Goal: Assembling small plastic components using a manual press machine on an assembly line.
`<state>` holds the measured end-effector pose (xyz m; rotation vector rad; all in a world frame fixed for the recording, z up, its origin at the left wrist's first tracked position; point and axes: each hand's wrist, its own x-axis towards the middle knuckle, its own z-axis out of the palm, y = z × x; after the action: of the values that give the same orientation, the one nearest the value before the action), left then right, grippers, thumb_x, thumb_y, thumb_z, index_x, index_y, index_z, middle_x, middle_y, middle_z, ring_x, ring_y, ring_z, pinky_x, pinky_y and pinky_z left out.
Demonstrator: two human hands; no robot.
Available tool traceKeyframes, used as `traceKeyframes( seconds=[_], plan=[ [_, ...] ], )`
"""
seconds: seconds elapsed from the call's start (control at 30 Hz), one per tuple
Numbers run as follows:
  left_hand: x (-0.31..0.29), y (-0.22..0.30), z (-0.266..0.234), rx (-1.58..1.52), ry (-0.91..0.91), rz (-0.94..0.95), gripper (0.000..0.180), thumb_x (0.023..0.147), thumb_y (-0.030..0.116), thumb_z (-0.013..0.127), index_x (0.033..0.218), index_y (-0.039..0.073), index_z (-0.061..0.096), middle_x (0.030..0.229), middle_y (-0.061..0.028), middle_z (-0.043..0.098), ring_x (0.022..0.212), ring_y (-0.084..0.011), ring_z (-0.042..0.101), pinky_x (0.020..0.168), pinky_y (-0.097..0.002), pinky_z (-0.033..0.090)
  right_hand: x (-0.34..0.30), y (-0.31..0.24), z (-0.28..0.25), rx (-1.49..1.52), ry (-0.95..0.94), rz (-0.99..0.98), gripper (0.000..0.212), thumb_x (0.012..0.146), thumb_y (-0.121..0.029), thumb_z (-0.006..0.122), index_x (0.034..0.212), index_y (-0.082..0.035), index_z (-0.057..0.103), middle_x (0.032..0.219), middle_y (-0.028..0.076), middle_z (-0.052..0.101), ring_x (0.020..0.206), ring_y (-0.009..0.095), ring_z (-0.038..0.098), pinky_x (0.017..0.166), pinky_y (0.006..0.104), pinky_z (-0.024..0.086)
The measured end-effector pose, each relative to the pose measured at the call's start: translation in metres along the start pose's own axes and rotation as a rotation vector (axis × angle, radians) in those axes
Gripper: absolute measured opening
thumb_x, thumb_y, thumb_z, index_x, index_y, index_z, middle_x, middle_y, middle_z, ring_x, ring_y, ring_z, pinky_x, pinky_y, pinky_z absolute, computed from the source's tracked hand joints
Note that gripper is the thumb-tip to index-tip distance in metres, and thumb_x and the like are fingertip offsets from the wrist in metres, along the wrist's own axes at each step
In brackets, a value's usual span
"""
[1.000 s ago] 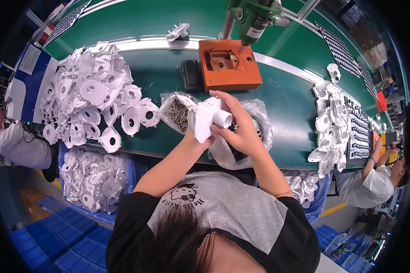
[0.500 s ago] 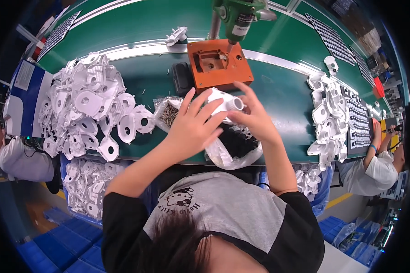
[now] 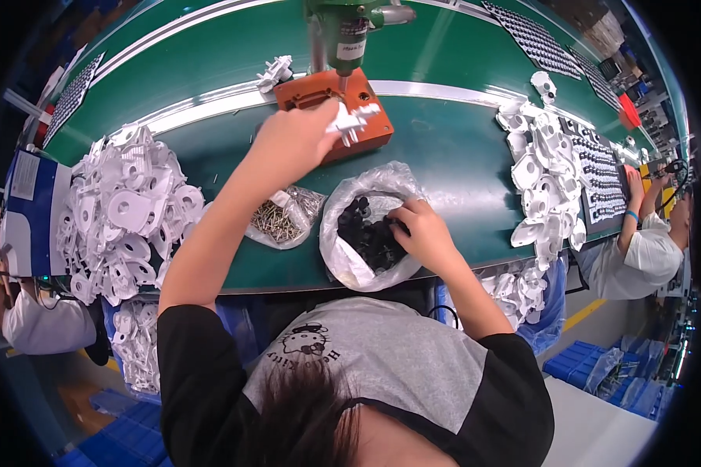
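The left hand (image 3: 300,136) holds a white part (image 3: 351,122) (prongs jutting).

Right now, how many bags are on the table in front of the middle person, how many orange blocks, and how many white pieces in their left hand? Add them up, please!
Bags: 2, a bag of metal bits and a bag of black bits
Orange block: 1
White piece in the left hand: 1
Total: 4

A green bench (image 3: 459,163) carries an orange block (image 3: 375,135). Nearer the person than the block lie a bag of screws (image 3: 311,204) and an open bag of black pieces (image 3: 336,257); a white-part heap (image 3: 128,208) lies left of it, more white parts (image 3: 539,176) well right.
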<state>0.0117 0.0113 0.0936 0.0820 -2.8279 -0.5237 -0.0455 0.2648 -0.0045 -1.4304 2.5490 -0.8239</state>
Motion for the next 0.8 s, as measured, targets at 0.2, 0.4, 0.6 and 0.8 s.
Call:
traceKeyframes(
  seconds=[0.2,0.4,0.6,0.8],
  plan=[
    [0.021,-0.033,0.030,0.420,0.030,-0.004,0.015,0.084,0.015,0.054,0.095,0.007,0.048,0.071,-0.0123,0.061,0.067,-0.0316,0.063,0.055,-0.0439,0.048,0.003,-0.001,0.002,-0.073,-0.001,-0.034,0.010,0.073,-0.013,0.065,0.081,-0.006,0.064,0.080,0.007,0.058,0.081,0.028,0.059,0.068,0.0386,0.050],
    [0.017,-0.050,0.057,0.419,0.224,0.185,0.016,0.080,0.011,0.057,0.095,0.006,0.053,0.090,-0.0148,0.063,0.091,-0.0315,0.063,0.077,-0.0390,0.051,0.007,0.002,-0.007,0.399,0.137,0.239,0.011,0.077,-0.003,0.062,0.089,-0.002,0.062,0.068,0.006,0.060,0.065,0.009,0.056,0.061,0.0236,0.047],
    [0.011,-0.057,0.066,0.134,0.208,0.144,0.017,0.086,0.015,0.055,0.094,0.000,0.052,0.103,-0.0213,0.057,0.103,-0.0346,0.057,0.087,-0.0421,0.047,0.023,0.007,-0.016,0.714,0.076,0.274,0.022,0.076,0.003,0.062,0.098,0.002,0.061,0.085,0.002,0.058,0.079,0.008,0.055,0.073,0.0224,0.045],
    [0.005,-0.047,0.080,0.172,0.307,0.111,0.046,0.078,0.034,0.066,0.105,-0.002,0.054,0.120,-0.0270,0.050,0.116,-0.0405,0.046,0.103,-0.0460,0.033,0.085,0.019,-0.024,0.803,0.065,0.180,0.023,0.079,0.002,0.063,0.102,0.003,0.061,0.093,0.003,0.062,0.082,0.009,0.056,0.075,0.0225,0.046]
  ],
)
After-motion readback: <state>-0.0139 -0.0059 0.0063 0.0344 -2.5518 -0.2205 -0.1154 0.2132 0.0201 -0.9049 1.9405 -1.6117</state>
